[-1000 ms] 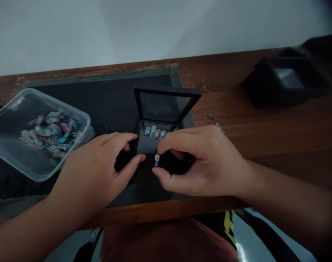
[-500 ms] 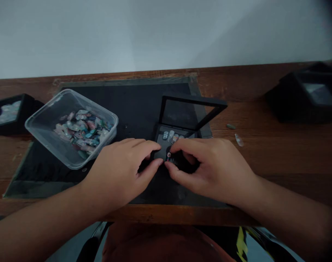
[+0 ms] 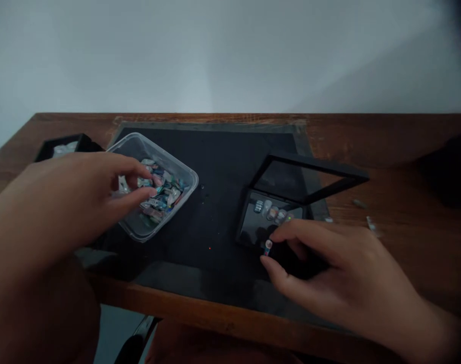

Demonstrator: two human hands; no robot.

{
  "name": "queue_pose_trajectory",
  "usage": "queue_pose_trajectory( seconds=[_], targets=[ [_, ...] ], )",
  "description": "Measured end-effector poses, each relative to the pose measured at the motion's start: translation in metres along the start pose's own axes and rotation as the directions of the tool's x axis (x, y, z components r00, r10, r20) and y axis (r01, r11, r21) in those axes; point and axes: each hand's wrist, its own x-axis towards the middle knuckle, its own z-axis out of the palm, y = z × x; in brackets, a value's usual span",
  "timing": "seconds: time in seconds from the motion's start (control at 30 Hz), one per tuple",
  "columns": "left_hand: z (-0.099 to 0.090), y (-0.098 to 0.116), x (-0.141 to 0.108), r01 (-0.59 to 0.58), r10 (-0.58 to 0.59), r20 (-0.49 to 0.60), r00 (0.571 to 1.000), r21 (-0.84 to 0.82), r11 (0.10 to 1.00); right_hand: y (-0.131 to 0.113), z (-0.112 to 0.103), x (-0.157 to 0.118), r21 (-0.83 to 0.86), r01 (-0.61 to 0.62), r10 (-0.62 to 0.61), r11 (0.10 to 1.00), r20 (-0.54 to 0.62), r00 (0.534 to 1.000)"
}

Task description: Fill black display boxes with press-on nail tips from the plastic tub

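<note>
My left hand (image 3: 89, 187) hovers over a clear plastic tub (image 3: 188, 174), its thumb and index finger apart with nothing visibly held. Inside the tub lies a heap of shiny, multicoloured false nails (image 3: 165, 197). To the right, my right hand (image 3: 329, 273) pinches a small false nail (image 3: 267, 247), pale at the tip with blue and red below, between thumb and index finger. That hand is at the front of a black display case (image 3: 247, 222) whose framed, see-through lid (image 3: 309, 174) stands raised. A row of false nails (image 3: 274, 212) lies along the back of its base.
A dark mat (image 3: 215, 151) covers the middle of the wooden table (image 3: 397, 192). Another black case (image 3: 82, 144) with pale pieces stands behind my left hand. Two small loose pieces (image 3: 371, 223) lie at right, near a dark object (image 3: 450, 167). A wall rises behind.
My left hand has left the display case and moved left over the tub. My right hand keeps its pinch on the false nail beside the case. The camera view has shifted.
</note>
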Motion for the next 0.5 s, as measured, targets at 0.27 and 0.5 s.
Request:
queue_pose_trajectory(
  seconds=[0.27,0.5],
  targets=[
    [-0.001,0.032,0.013,0.063,-0.071,0.299,0.951,0.036,0.997,0.002,-0.002,-0.003,0.025,0.015,-0.015,1.0,-0.01,1.0],
    [-0.013,0.017,0.013,0.068,-0.047,0.218,0.975,-0.088,0.994,0.002,-0.005,-0.006,0.041,0.027,-0.027,0.999,-0.016,1.0]
  ],
)
